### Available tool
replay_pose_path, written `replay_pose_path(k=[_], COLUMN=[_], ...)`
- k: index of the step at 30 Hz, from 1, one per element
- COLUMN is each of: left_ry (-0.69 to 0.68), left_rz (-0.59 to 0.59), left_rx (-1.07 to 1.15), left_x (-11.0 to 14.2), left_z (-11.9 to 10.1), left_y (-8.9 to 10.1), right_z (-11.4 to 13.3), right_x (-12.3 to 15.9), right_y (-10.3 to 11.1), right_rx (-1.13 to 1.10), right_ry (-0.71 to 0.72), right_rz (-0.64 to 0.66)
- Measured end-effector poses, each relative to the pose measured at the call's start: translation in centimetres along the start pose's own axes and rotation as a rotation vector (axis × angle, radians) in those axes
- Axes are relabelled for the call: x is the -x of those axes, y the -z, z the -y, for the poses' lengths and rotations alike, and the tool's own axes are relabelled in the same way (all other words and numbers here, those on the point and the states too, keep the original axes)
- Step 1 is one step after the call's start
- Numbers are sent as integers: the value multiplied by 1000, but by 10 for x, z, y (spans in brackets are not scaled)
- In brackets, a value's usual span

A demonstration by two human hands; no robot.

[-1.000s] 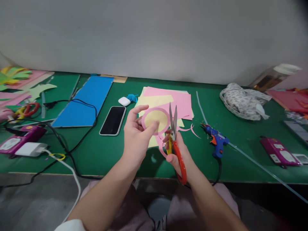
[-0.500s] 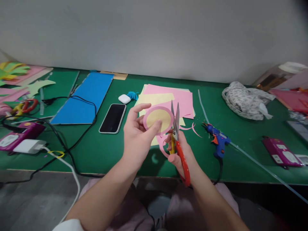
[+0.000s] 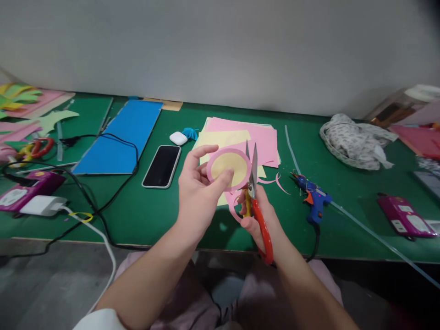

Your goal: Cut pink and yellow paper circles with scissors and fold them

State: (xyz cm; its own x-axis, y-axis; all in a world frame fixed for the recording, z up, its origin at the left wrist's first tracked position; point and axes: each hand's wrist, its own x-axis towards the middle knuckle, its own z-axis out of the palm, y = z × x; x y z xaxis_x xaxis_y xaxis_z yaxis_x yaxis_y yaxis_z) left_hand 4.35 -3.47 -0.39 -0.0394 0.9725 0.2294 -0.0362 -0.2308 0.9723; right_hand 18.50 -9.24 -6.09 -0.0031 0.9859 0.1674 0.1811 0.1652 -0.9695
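Observation:
Pinched between thumb and fingers of my left hand (image 3: 201, 192) is a paper circle (image 3: 222, 164), yellow in the middle with a pink border. My right hand (image 3: 263, 213) grips a pair of scissors (image 3: 256, 199) with one red and one yellow handle. The blades point up and away, slightly apart, right at the circle's right edge. A curved pink paper strip (image 3: 232, 208) hangs below the circle near my right fingers. Behind the hands lie stacked pink and yellow paper sheets (image 3: 263, 142), and thin pink offcuts (image 3: 282, 183) rest to their right.
A phone (image 3: 161, 166), a white case (image 3: 178, 138) and a blue board (image 3: 120, 137) lie left. Purple power strips (image 3: 405, 215) sit at both sides, with cables at left. A blue glue gun (image 3: 314, 197) and a bundled cloth (image 3: 352, 142) are right. A wall stands behind.
The view has shifted slightly. My hands, the paper circle and the scissors keep nearly the same pose, and the blades look a little closer together.

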Motion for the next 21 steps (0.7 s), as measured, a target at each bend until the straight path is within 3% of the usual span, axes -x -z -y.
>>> replay_pose_path(k=[15,21], left_ry=[3,7], left_rz=[-14,-21], left_rx=[41,67], left_x=[-1,0], left_z=[1,2], left_y=[0,-2], right_z=[-2,-1], right_x=[1,0], right_y=[0,0], right_rx=[-113,-68], right_ry=[-112,-60], right_rz=[43,21])
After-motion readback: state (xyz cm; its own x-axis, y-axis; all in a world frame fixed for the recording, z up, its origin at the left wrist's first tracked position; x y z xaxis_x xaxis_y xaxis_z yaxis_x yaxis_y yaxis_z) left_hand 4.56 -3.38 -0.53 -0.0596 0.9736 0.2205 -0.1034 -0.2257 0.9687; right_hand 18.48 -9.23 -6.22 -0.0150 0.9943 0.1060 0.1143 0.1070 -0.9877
